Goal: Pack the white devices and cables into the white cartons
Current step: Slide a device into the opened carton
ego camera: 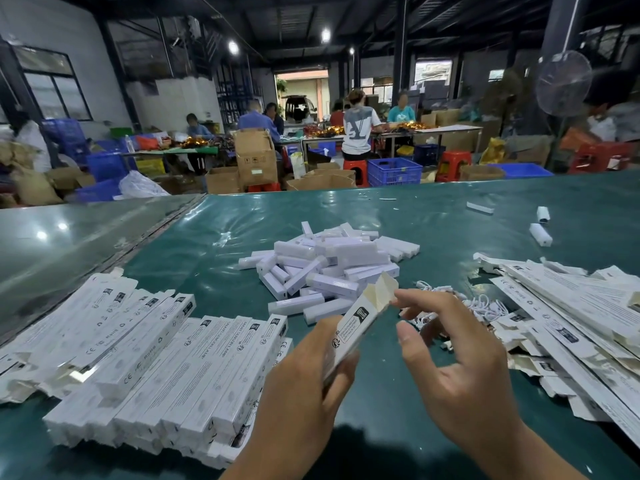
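Note:
My left hand [304,379] grips a long white carton [356,323], tilted up to the right, its end flap [381,292] standing open. My right hand [450,358] hovers beside that flap, fingers apart, its fingertips touching the flap's edge. A heap of white devices [329,268] lies on the green table [214,244] just beyond the carton. White cables [481,306] lie in a tangle behind my right hand. Closed cartons [166,368] are stacked in rows at the left. Flat unfolded cartons [571,313] are piled at the right.
A few stray white devices [540,233] lie far right on the table. Beyond the table's far edge are cardboard boxes [256,157], blue crates [394,171], red stools and several people working at other tables. A fan [564,83] stands at the right.

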`<state>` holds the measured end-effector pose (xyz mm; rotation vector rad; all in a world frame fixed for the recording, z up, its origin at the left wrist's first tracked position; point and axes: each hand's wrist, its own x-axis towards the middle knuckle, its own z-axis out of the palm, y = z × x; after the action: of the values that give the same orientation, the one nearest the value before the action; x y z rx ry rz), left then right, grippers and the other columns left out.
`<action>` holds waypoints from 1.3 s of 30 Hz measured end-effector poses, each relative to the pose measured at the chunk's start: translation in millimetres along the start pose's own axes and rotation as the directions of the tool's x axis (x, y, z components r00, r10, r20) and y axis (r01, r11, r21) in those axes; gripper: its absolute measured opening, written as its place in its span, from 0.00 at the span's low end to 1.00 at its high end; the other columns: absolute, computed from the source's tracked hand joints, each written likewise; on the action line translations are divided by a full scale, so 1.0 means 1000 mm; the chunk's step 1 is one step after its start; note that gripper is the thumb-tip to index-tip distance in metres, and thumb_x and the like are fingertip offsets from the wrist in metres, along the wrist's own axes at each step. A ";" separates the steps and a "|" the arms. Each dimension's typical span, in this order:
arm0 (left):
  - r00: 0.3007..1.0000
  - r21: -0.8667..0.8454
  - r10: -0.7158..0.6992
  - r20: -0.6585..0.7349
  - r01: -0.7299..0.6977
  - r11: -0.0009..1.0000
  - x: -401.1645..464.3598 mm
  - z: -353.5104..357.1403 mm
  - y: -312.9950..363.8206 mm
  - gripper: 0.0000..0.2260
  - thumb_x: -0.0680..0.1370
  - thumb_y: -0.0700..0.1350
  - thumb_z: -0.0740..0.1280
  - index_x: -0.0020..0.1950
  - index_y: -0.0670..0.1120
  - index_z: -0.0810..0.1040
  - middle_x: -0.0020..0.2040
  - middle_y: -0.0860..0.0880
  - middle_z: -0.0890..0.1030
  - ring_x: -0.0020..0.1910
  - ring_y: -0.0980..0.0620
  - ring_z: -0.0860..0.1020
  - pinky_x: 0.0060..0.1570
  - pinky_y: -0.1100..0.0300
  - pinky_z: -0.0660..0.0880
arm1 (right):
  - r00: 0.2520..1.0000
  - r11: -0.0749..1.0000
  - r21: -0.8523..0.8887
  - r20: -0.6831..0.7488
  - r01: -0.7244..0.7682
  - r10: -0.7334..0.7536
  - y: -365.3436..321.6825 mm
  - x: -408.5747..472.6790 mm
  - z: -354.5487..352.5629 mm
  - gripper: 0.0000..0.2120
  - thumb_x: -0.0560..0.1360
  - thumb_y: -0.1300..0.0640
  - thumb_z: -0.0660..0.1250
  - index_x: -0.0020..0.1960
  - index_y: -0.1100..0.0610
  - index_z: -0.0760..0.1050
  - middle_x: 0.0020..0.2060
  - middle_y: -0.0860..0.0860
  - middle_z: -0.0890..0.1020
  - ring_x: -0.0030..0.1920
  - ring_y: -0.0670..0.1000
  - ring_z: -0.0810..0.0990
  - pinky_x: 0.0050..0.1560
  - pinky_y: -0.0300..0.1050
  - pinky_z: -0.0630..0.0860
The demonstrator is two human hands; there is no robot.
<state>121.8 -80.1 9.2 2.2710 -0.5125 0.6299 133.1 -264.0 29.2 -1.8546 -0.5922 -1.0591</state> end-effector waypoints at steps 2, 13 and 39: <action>1.000 0.001 0.011 -0.007 -0.011 1.000 0.000 0.000 0.000 0.09 0.82 0.56 0.62 0.61 0.60 0.69 0.44 0.58 0.77 0.42 0.56 0.75 0.41 0.57 0.74 | 1.000 0.999 0.027 0.002 -0.023 0.023 0.000 0.000 0.000 0.12 0.77 0.53 0.64 0.59 0.53 0.79 0.50 0.44 0.82 0.47 0.46 0.80 0.46 0.33 0.73; 0.999 0.028 0.027 -0.019 -0.027 0.999 0.000 0.000 -0.002 0.09 0.81 0.59 0.59 0.61 0.61 0.68 0.40 0.64 0.72 0.39 0.61 0.72 0.35 0.68 0.66 | 1.000 1.000 0.016 0.015 0.018 -0.018 0.002 -0.001 0.002 0.13 0.77 0.56 0.64 0.59 0.57 0.80 0.54 0.46 0.81 0.50 0.45 0.80 0.48 0.30 0.73; 0.997 0.120 0.078 -0.013 -0.076 0.990 -0.001 0.000 0.002 0.13 0.82 0.53 0.65 0.66 0.58 0.71 0.41 0.61 0.72 0.36 0.57 0.72 0.35 0.61 0.72 | 0.994 0.998 0.069 0.106 -0.006 -0.002 0.002 0.001 -0.002 0.11 0.77 0.55 0.64 0.56 0.53 0.80 0.49 0.43 0.82 0.44 0.47 0.80 0.40 0.39 0.75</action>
<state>119.4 -81.0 9.7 2.3645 -0.5702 0.7364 134.2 -266.8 29.3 -1.8588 -0.6803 -0.9322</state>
